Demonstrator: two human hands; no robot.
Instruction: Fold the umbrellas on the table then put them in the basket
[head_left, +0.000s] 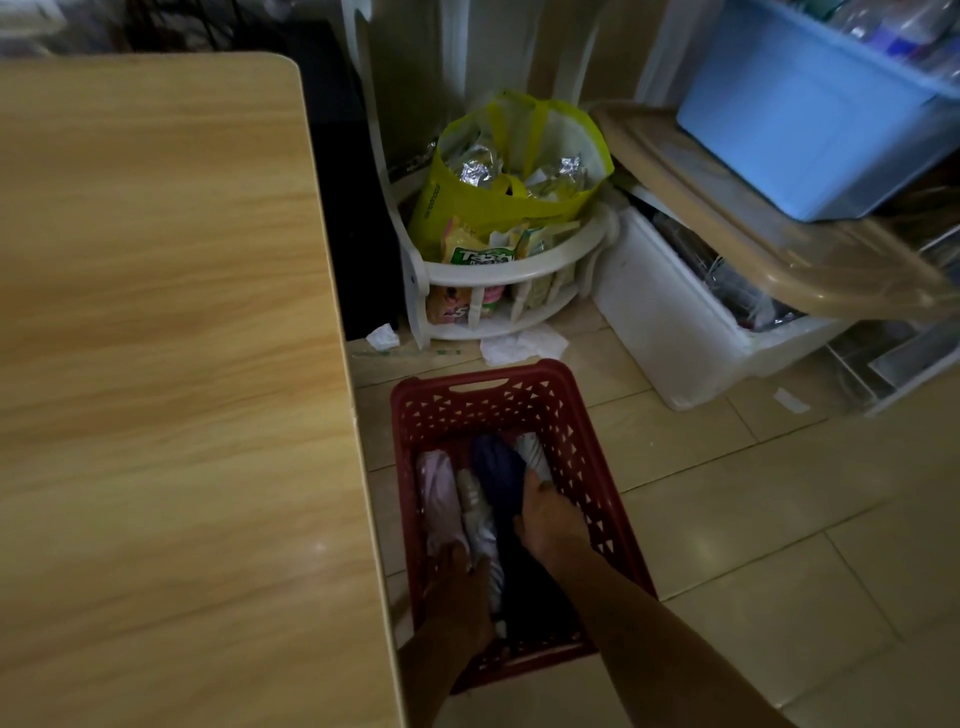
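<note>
**Both hands down in the red basket**

The red basket (483, 400) sits on the tiled floor just beside the wooden bench (156, 364). Four folded umbrellas lie in it side by side: pink (439, 493), silver-grey (475, 512), navy (498, 478), pale striped (535, 454). The left hand (457, 587) curls onto the silver-grey one. The right hand (545, 512) grips the navy one.

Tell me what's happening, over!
Both hands, left and right, down in red basket. Folded umbrellas inside: pink, silver, navy. Grip unclear. Nothing blocking.
</note>
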